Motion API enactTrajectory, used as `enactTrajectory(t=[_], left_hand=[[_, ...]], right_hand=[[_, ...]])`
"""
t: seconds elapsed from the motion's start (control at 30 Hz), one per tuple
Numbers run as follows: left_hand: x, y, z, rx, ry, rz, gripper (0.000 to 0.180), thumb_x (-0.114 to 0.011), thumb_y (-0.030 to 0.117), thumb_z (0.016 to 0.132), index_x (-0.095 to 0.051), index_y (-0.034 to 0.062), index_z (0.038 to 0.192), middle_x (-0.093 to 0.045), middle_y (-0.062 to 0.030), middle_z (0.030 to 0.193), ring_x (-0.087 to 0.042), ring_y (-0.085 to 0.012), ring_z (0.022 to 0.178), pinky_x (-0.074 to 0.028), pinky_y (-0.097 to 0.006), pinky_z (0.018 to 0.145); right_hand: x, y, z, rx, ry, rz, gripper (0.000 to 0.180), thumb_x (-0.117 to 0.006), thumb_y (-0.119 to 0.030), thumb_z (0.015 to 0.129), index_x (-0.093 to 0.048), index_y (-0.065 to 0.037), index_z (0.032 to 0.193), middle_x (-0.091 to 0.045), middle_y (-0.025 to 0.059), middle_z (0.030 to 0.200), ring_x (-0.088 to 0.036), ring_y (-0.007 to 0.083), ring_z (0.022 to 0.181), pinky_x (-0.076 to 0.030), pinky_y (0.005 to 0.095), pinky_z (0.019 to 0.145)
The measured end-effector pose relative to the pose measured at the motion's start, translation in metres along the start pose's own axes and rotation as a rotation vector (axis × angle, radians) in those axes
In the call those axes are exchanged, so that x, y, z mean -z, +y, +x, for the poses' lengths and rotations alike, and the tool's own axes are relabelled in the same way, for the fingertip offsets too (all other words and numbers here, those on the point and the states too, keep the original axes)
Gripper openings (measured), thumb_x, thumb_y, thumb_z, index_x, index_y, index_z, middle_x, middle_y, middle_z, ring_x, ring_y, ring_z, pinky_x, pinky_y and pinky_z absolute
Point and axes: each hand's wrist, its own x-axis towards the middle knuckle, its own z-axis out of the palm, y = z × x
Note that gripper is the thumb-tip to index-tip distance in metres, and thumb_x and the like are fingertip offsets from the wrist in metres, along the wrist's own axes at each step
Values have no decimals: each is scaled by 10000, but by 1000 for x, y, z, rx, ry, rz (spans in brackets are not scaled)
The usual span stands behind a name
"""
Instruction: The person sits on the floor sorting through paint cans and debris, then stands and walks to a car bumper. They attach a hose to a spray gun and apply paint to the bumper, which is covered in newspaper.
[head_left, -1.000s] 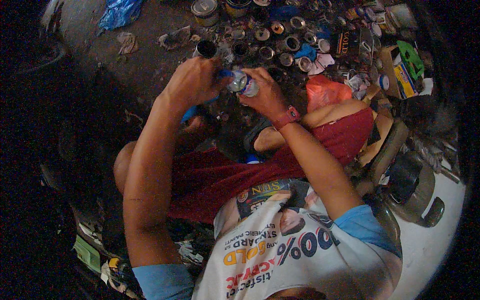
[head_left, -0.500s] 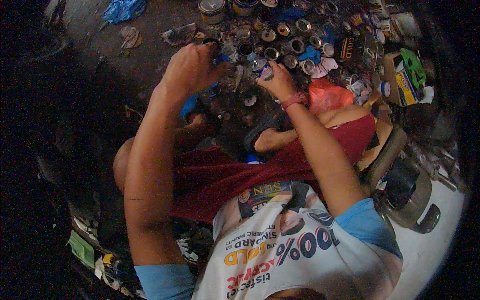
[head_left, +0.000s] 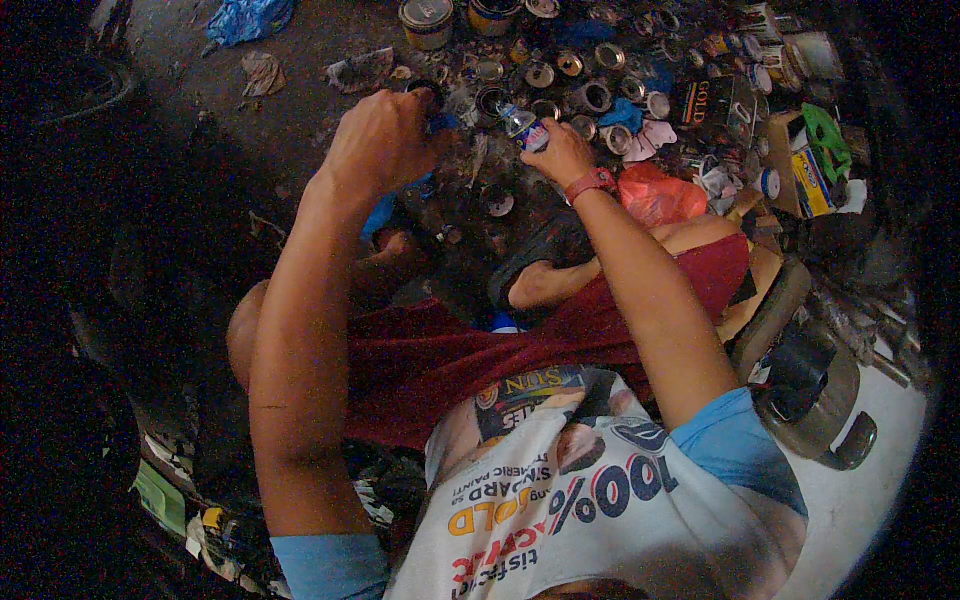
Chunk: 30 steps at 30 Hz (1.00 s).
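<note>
Left arm (head_left: 305,330) extended forward, right fingers (head_left: 557,141) curled

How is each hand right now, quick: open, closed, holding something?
Left hand: curled, a blue thing beside it; grip cannot be told.
Right hand: closed around a clear bottle.

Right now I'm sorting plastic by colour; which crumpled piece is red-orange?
The red-orange plastic beside the right hand, just right of its wristband; the blue plastic lies at upper left, the green plastic at the cardboard box.
</note>
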Motion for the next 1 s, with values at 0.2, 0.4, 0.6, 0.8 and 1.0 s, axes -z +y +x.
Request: enactTrajectory(t=[0.2, 0.4, 0.6, 0.8, 1.0], left_hand=[[-5, -4, 2, -19, -7, 34, 344, -748, 324, 884, -714, 81, 1125, -745, -234, 953, -714, -453, 896, -585, -530, 762], [-2, 0, 2, -36, -11, 31, 414, -769, 425, 864, -720, 43, 1014, -740, -258, 883, -725, -468, 866, -599, -540, 786], [-6, -1, 4, -37, 2, 25, 392, -767, 409, 864, -726, 44, 1000, -739, -255, 874, -727, -464, 874, -599, -538, 793], [-9, -4, 5, -60, 34, 1, 391, -764, 405, 864, -728, 41, 1003, -740, -258, 880, -727, -462, 875, -598, -539, 796], [-15, -2, 11, -69, 9, 13, 407, -782, 424, 856, -737, 55, 1021, -743, -250, 889, -727, -459, 888, -596, -538, 810]], right_hand=[[1, -3, -1, -50, -36, -5, 857, -848, -478, 704, -602, -52, 1405, -675, 223, 1282, -644, 407, 1205, -526, 503, 1028], [7, -5, 0, -91, -91, -35, 840, -847, -490, 703, -612, -65, 1389, -678, 221, 1292, -644, 404, 1214, -528, 497, 1028], [3, 2, 3, -71, -76, -31, 823, -852, -494, 698, -621, -72, 1367, -685, 218, 1270, -649, 402, 1201, -533, 493, 1018], [3, 0, 1, -79, -70, 16, 851, -882, -492, 688, -615, -52, 1367, -672, 234, 1289, -642, 407, 1211, -525, 491, 1030], [-27, -5, -23, 79, 262, 289, 859, -899, -483, 715, -592, -48, 1389, -644, 237, 1346, -622, 388, 1267, -497, 466, 1076]])
